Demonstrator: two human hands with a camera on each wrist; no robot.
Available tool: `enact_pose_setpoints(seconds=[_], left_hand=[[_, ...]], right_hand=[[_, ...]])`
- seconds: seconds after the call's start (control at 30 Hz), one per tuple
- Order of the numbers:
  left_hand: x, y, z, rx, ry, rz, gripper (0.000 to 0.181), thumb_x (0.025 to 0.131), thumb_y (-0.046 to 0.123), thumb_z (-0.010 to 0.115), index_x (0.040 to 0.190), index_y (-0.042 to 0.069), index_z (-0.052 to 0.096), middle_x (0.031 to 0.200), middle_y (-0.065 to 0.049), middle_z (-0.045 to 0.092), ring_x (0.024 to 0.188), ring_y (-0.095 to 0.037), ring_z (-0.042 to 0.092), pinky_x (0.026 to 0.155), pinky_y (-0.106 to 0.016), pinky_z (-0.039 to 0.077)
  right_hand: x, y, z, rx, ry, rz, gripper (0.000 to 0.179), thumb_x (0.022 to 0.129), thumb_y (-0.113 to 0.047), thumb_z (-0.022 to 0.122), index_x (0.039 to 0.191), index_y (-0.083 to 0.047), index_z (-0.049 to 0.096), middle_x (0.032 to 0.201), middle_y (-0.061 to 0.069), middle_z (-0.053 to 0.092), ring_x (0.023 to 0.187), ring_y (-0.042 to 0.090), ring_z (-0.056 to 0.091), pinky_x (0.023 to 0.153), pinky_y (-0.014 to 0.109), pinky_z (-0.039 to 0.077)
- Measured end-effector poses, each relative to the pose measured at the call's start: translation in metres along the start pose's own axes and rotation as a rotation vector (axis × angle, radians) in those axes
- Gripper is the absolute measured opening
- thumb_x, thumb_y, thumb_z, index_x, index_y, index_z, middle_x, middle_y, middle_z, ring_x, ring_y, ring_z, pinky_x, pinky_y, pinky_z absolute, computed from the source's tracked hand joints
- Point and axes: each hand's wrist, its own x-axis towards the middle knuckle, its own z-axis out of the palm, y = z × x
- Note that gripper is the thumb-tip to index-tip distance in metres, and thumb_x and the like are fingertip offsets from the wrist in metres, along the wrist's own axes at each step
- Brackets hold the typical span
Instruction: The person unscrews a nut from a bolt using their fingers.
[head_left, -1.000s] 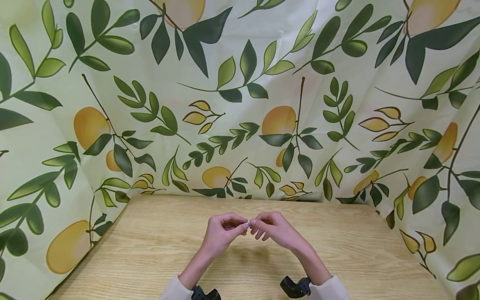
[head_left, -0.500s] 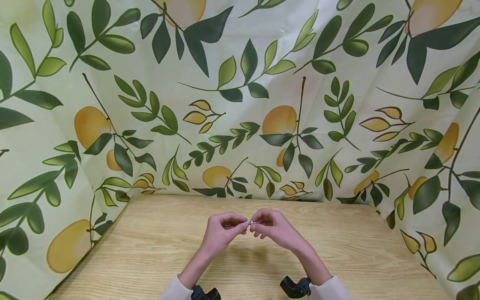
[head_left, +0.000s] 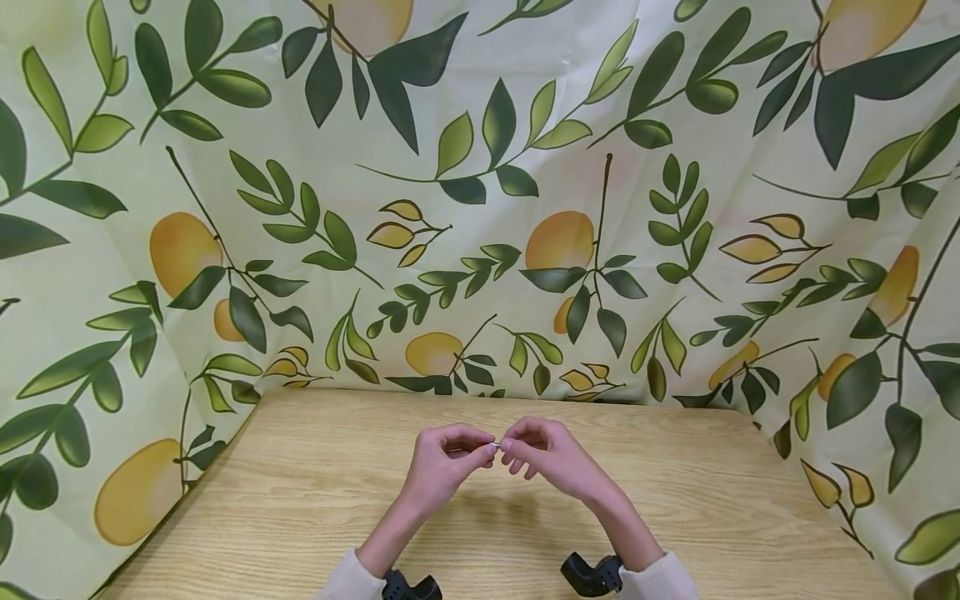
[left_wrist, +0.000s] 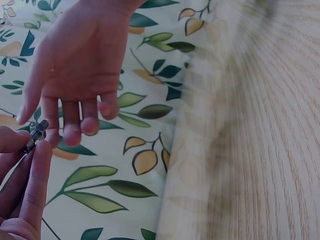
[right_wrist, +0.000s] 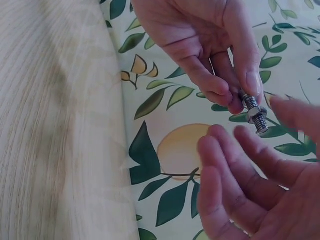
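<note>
My left hand [head_left: 442,467] pinches a small metal bolt [right_wrist: 258,123] by one end, between thumb and fingertips. A hex nut [right_wrist: 252,114] sits partway along the bolt's threads, and the threaded end sticks out past it toward my right hand [head_left: 555,458]. In the right wrist view, the thumb and fingers of my right hand stand spread around that free end, with a gap to the nut. From the head view, the right thumb overlaps the nut and most of the bolt. Both hands are held above the wooden table [head_left: 337,483], fingertips almost meeting.
A cloth [head_left: 480,250] printed with leaves and orange fruit hangs behind the table and along its sides. Black wrist devices [head_left: 592,575] sit at both sleeves.
Half a second ago the right fingers were parted and the nut showed between the hands; now the right thumb has come forward over it. The left hand keeps its place.
</note>
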Motion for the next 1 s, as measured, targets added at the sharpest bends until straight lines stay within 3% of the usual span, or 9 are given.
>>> enact_pose_setpoints(seconds=[0.17,0.43,0.73,1.0], left_hand=[[-0.0003,0.0006,0.0004,0.007,-0.002,0.002,0.016,0.091,0.007,0.078,0.101,-0.004,0.077,0.097,-0.025,0.077,0.076,-0.01,0.076,0.076,-0.027,0.065],[-0.0003,0.0009,-0.0002,0.007,-0.006,0.0,0.016,0.091,0.007,0.078,0.101,-0.004,0.077,0.098,-0.025,0.077,0.076,-0.01,0.076,0.076,-0.027,0.065],[-0.0004,-0.0006,-0.0015,-0.003,-0.018,0.032,0.018,0.091,0.007,0.078,0.101,-0.008,0.076,0.097,-0.027,0.076,0.076,-0.01,0.076,0.076,-0.027,0.066],[0.0007,-0.001,-0.0002,-0.015,-0.02,0.033,0.017,0.09,0.006,0.078,0.101,-0.007,0.076,0.096,-0.027,0.076,0.076,-0.011,0.076,0.076,-0.029,0.066]], right_hand=[[0.0013,0.0017,-0.0003,-0.022,-0.027,-0.014,0.034,0.108,-0.023,0.054,0.102,0.007,0.07,0.095,0.021,0.073,0.08,0.014,0.07,0.068,0.03,0.062],[0.0003,0.0013,-0.0006,0.028,-0.011,-0.04,0.026,0.103,-0.016,0.063,0.11,0.008,0.066,0.097,0.022,0.072,0.081,0.014,0.069,0.07,0.031,0.062],[0.0002,-0.0008,0.0019,0.035,0.018,-0.062,0.019,0.097,-0.009,0.067,0.109,0.005,0.065,0.092,0.023,0.071,0.077,0.011,0.068,0.069,0.03,0.061],[-0.0002,-0.0009,0.0007,0.031,0.02,-0.048,0.023,0.097,-0.012,0.069,0.111,0.005,0.065,0.095,0.02,0.07,0.08,0.015,0.069,0.07,0.031,0.063]])
